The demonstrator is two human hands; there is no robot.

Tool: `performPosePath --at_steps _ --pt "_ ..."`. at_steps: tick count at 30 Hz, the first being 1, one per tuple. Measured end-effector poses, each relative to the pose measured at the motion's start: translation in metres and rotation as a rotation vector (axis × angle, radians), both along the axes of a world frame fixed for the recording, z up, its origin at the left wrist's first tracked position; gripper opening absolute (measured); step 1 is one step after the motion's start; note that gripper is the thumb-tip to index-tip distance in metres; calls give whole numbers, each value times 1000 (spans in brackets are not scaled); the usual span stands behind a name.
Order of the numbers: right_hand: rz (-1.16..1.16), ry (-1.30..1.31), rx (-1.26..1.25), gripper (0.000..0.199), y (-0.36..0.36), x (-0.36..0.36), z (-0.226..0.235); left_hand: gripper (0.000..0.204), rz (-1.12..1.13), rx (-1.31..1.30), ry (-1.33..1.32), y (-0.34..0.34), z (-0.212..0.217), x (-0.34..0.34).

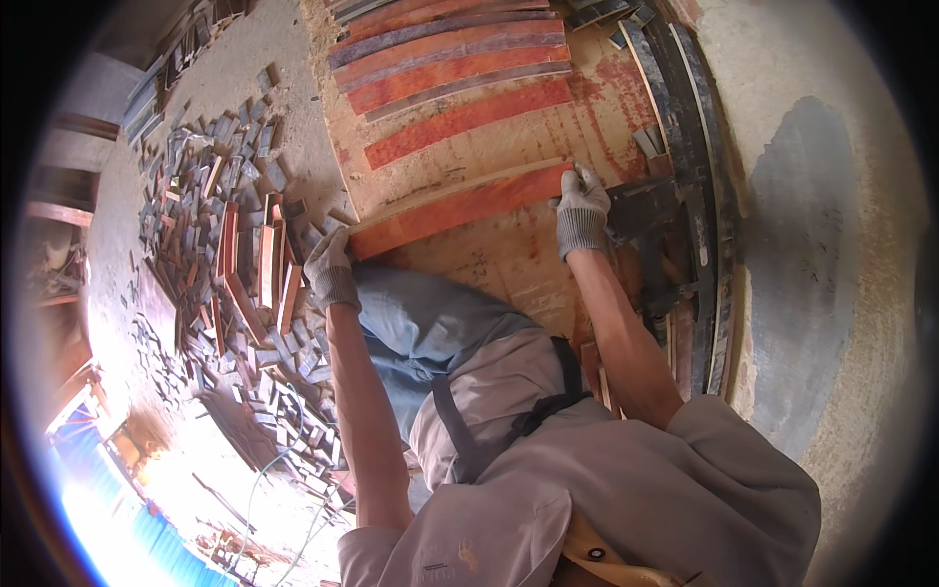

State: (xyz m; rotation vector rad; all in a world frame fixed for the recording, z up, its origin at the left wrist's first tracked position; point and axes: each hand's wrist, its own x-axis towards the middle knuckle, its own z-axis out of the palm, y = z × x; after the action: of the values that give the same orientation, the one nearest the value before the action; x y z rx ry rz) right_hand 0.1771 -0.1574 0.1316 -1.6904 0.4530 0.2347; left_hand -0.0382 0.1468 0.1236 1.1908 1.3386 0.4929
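A long board [460,208] with a red-orange face spans the space between my two gloved hands. My left hand [331,266], in a grey knit glove, is closed on its left end. The other end is gripped by my right hand [581,207], gloved the same way, with the thumb over the top edge. Beneath the board lies a wide plywood sheet [411,186] stained with red streaks. Just beyond, a red strip [468,122] lies flat on that sheet. Farther off, several red and dark boards [450,64] rest side by side in a row.
Many small wood offcuts [210,196] are heaped on the floor at the left, with longer red-sided pieces [269,254] on top. Black beams [702,196] run along the right of the plywood. A dark grey patch [804,264] marks the floor beyond them.
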Motion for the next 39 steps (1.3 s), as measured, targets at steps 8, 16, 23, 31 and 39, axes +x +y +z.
performPosePath --at_steps 8,16,23,31,39 --pt "3 -12 -27 25 -1 4 -11 32 -23 -15 -15 -5 16 5" --pt "31 -122 31 25 10 10 -25 44 -229 267 87 -18 4 -1" --pt "104 -10 84 32 -18 -17 -7 41 -153 105 5 -17 2 -13" --pt "50 23 134 33 -34 -35 -4 49 -146 99 45 -20 1 -17" --pt "36 43 134 32 -36 -36 -2 41 -136 100 73 -26 15 -15"
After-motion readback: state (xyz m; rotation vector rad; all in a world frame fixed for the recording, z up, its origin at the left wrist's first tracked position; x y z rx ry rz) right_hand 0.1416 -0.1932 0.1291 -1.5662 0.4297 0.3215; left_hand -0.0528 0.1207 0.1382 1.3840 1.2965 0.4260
